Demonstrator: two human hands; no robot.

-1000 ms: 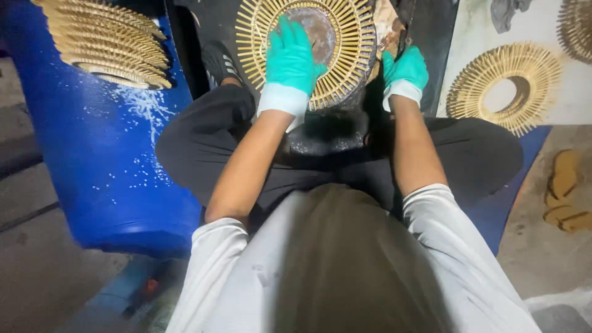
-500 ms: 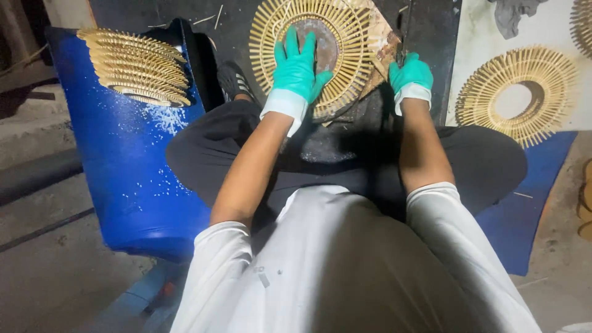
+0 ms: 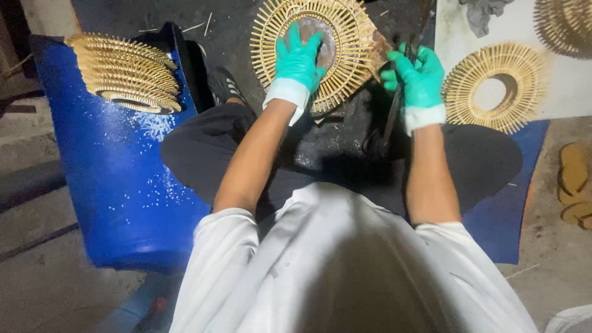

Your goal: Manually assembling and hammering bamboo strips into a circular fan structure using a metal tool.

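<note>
A round frame of radiating bamboo sticks (image 3: 345, 68) lies in front of my crossed legs on a dark work surface. My left hand (image 3: 300, 57), in a green glove, presses flat on the frame's dark round centre. My right hand (image 3: 417, 73), also green-gloved, is closed around a dark, thin tool (image 3: 394, 108) at the frame's right edge, next to a piece of brown wood (image 3: 378, 49). The tool's upper end runs out of view.
A stack of finished stick frames (image 3: 126, 73) rests on a blue barrel (image 3: 123, 179) lying at my left. Another stick ring (image 3: 493, 86) lies on a white sheet (image 3: 555, 92) at right. Sandals (image 3: 575, 185) sit on the floor at far right.
The view has shifted down and right. My right hand has lifted slightly and closed on the dark tool; my left hand stays pressed on the frame's centre.
</note>
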